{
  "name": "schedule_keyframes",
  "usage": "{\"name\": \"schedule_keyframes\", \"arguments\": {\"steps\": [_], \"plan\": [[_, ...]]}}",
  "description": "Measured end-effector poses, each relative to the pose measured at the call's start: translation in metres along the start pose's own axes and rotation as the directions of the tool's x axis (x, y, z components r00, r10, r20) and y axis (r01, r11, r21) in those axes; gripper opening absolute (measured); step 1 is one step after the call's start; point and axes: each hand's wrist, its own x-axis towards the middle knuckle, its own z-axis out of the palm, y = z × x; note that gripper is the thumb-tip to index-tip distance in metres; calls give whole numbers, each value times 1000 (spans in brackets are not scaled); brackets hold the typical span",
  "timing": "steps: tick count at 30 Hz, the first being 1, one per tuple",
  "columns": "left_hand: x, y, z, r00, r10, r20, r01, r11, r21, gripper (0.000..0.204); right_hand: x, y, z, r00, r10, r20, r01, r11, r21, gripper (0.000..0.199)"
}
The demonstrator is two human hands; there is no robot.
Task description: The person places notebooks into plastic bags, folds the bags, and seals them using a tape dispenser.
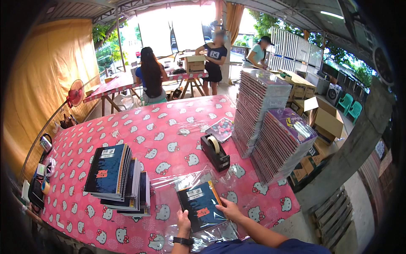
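The left hand and right hand, partly curled, grip opposite edges of a dark-blue, spiral-bound rectangular notebook; toward twelve o'clock stands a black plastic tape dispenser.

I see blown-out daylight coming from the far side, a lit tube overhead, glints on the plastic, black corners, and fisheye curvature bowing the tabletop.
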Motion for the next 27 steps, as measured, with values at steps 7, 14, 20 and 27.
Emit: {"name": "schedule_keyframes", "arguments": {"steps": [7, 14, 20, 27], "plan": [[-18, 61, 25, 999, -39, 25, 45, 931, -362, 47, 0, -16, 12, 997, -82, -4, 82, 994, -68, 60], [2, 21, 12, 981, 50, -185, 34, 906, 421, 46, 2, -27, 9, 991, -97, 88, 104, 992, -76, 75], [-5, 36, 25, 953, 30, -301, 111, 892, 439, 46, -3, -32, 11, 997, -76, 34, 82, 973, -218, 76], [-3, 47, 26, 959, 13, -283, 103, 915, 390, 43, 5, -7, 6, 992, -123, -20, 114, 960, -254, 83]]}}
